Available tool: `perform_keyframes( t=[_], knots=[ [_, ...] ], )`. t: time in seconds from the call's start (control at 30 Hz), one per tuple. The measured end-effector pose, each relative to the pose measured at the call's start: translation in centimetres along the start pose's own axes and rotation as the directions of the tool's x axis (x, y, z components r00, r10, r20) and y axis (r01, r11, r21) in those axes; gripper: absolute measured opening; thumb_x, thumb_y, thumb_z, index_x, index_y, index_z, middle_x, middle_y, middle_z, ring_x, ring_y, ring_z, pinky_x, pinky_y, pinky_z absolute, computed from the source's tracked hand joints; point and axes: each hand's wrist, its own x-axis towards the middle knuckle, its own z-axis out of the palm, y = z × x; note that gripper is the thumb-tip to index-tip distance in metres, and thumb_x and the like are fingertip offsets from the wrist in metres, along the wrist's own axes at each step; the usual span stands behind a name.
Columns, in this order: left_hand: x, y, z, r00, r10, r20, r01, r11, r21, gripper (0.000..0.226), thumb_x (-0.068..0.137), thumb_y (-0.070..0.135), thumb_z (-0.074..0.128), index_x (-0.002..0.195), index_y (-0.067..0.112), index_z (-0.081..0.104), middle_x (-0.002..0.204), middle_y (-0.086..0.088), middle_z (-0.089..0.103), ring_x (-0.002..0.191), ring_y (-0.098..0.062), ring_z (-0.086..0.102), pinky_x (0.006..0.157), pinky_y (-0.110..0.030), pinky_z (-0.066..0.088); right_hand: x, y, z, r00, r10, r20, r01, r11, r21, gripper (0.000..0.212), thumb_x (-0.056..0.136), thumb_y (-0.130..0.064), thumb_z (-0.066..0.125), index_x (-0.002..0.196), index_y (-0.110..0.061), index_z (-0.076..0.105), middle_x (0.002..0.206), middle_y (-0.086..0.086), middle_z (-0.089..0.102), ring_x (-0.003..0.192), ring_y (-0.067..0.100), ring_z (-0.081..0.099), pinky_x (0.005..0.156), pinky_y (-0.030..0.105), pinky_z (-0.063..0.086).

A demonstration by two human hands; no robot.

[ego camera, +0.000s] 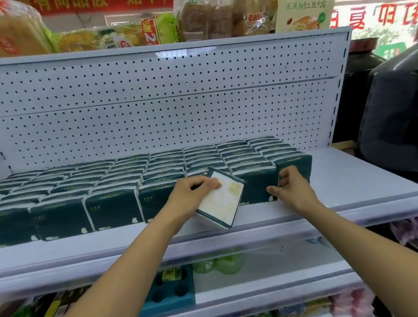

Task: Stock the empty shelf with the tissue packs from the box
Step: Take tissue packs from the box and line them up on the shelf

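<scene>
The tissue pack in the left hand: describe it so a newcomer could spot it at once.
On the white metal shelf under the perforated back panel, rows of dark green tissue packs stand upright. At the front row's gap, the left hand grips one tilted tissue pack. Only it shows a pale cream printed face.

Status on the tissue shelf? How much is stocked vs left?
Mostly done: rows of dark green tissue packs fill the shelf from its left end to right of centre. In hand: the left hand grips a tilted pack at the front row, while the right hand holds the rightmost standing pack. Left: the bare right end of the shelf. The box is out of view, so the remaining count is unknown.
</scene>
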Motion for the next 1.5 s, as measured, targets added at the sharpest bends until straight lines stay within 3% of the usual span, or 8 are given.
perform_keyframes(
  t=[0.1,0.27,0.37,0.47,1.03,1.23,1.37,1.5],
  knots=[
    [0.1,1.0,0.7,0.999,-0.033,-0.01,0.033,0.998,-0.049,0.026,0.096,0.042,0.058,0.089,0.025,0.077,0.091,0.002,0.068,0.079,-0.018,0.06,0.064,-0.027,0.046,-0.9,-0.1,-0.3,0.939,-0.283,-0.194,0.247,0.95,-0.189,0.064,0.075,-0.029,0.081,0.124,-0.016,0.042,0.124,0.007,0.049,0.112,0.026,0.05,0.091,0.044,0.05],
    [1.1,3.1,2.5,0.978,-0.075,0.196,0.149,0.904,-0.4,0.047,0.101,0.055,0.035,0.114,0.027,0.07,0.112,-0.009,0.069,0.095,-0.027,0.066,0.073,-0.038,0.057,-2.6,-3.4,-1.2,0.528,-0.849,-0.018,0.798,0.503,-0.331,0.064,0.075,-0.033,0.078,0.131,-0.022,0.049,0.135,0.007,0.052,0.12,0.031,0.05,0.096,0.042,0.044],
    [1.6,3.3,3.0,0.978,-0.027,0.208,0.094,0.943,-0.318,0.056,0.093,0.071,0.023,0.119,0.04,0.061,0.081,-0.005,0.063,0.056,-0.016,0.052,0.049,-0.028,0.042,-4.2,-5.9,-2.4,0.78,-0.599,-0.183,0.625,0.761,0.173,0.035,0.08,-0.019,0.079,0.107,-0.03,0.059,0.098,-0.009,0.067,0.093,0.017,0.063,0.074,0.032,0.054],
    [2.1,3.6,3.1,0.989,-0.011,0.145,0.035,0.986,-0.161,0.055,0.091,0.073,0.029,0.119,0.038,0.061,0.073,0.001,0.041,0.053,-0.008,0.029,0.047,-0.023,0.023,-4.2,-5.8,-3.8,0.974,-0.228,-0.013,0.172,0.699,0.694,0.039,0.076,-0.019,0.082,0.109,-0.023,0.063,0.092,-0.011,0.073,0.086,0.008,0.07,0.069,0.027,0.059],
    [3.1,4.8,7.9,0.974,0.147,0.171,-0.131,0.986,-0.099,0.027,0.093,0.028,0.067,0.115,0.015,0.058,0.113,-0.009,0.066,0.093,-0.022,0.07,0.075,-0.029,0.058,-2.5,-2.8,-7.6,0.994,-0.061,0.096,-0.043,0.579,0.814,0.038,0.085,-0.01,0.07,0.121,-0.005,0.059,0.111,0.014,0.07,0.099,0.032,0.069,0.072,0.041,0.059],
    [4.8,2.4,7.6,0.877,0.479,0.05,-0.354,0.572,0.74,0.065,0.091,0.053,0.059,0.145,0.024,0.038,0.145,0.004,0.046,0.132,-0.017,0.043,0.113,-0.041,0.032,0.7,-0.2,-12.0,0.951,-0.286,-0.112,0.282,0.958,-0.05,0.023,0.087,-0.018,0.069,0.101,-0.025,0.052,0.092,-0.003,0.064,0.086,0.02,0.061,0.072,0.037,0.052],
    [5.9,0.4,8.9,0.877,0.424,0.225,-0.347,0.236,0.908,0.085,0.092,0.057,0.054,0.156,0.02,0.012,0.163,-0.001,0.017,0.151,-0.02,0.012,0.122,-0.044,-0.002,2.1,0.7,-11.7,0.969,-0.21,0.128,0.24,0.691,-0.682,0.032,0.091,-0.024,0.059,0.12,-0.03,0.047,0.115,0.003,0.058,0.11,0.031,0.05,0.085,0.043,0.046],
    [7.4,0.0,9.7,0.909,0.353,0.221,-0.288,0.15,0.946,0.091,0.093,0.06,0.051,0.157,0.018,0.002,0.165,-0.003,0.006,0.153,-0.021,0.001,0.119,-0.047,-0.012,3.3,1.5,-9.2,0.966,-0.16,0.205,0.259,0.655,-0.71,0.047,0.09,-0.011,0.052,0.133,-0.028,0.044,0.133,0.005,0.041,0.122,0.029,0.033,0.083,0.043,0.04]
  ],
)
